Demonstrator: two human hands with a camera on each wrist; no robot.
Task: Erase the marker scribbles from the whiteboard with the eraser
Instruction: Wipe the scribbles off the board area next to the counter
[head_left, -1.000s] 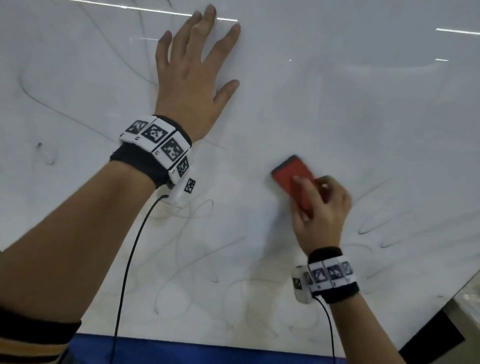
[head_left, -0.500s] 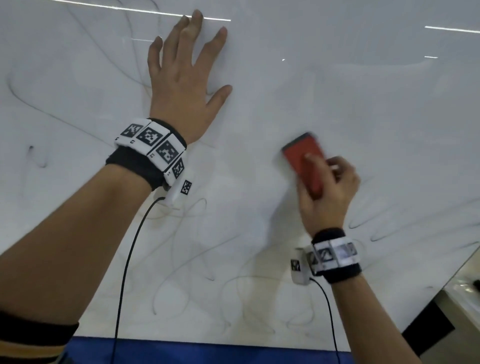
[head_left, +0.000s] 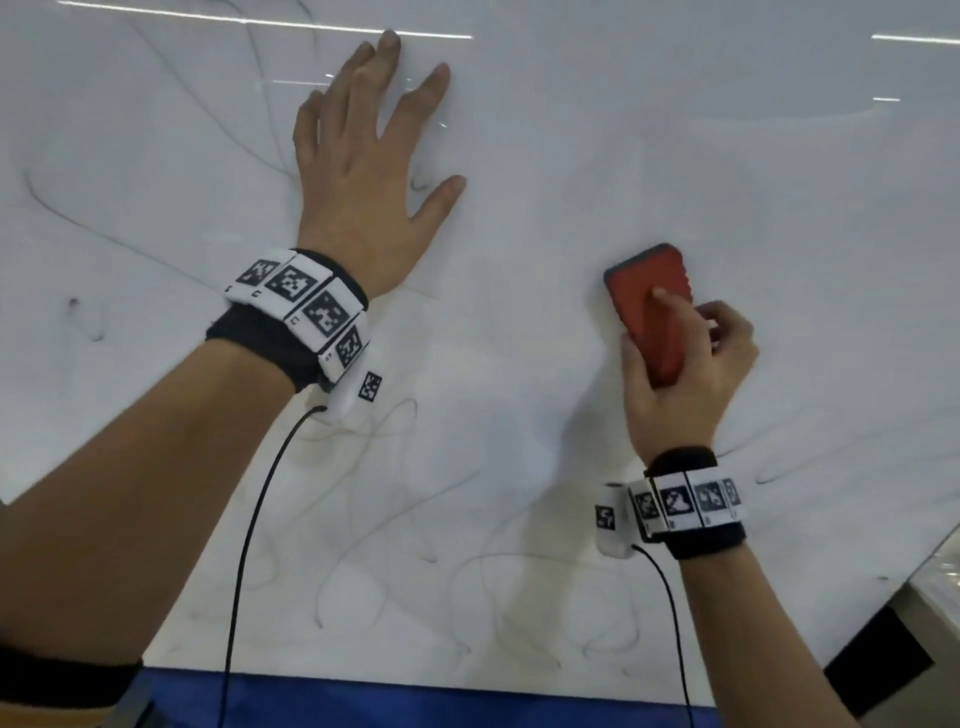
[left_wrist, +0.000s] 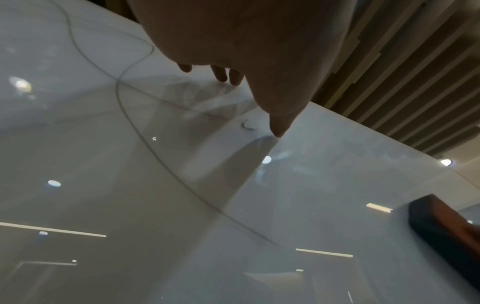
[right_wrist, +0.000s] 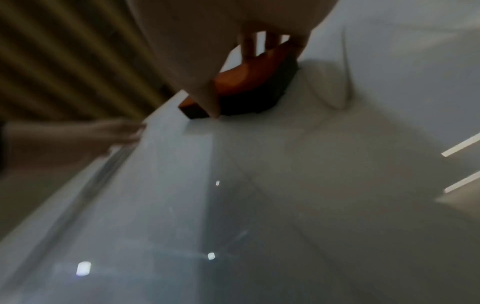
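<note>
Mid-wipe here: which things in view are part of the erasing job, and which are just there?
Part of the job:
- eraser, gripped by the right hand
- whiteboard
- marker scribbles
- left hand, flat on the board

Just there:
- wrist bands with printed markers
- black cables
- blue surface below the board

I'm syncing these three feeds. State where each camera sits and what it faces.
Head: on the head, looking down at the whiteboard; both forearms, left hand flat, right hand gripping the eraser.
Left wrist: looks along the fingers over the board.
Right wrist: looks along the hand at the eraser.
Shared: all three show the eraser and the board.
</note>
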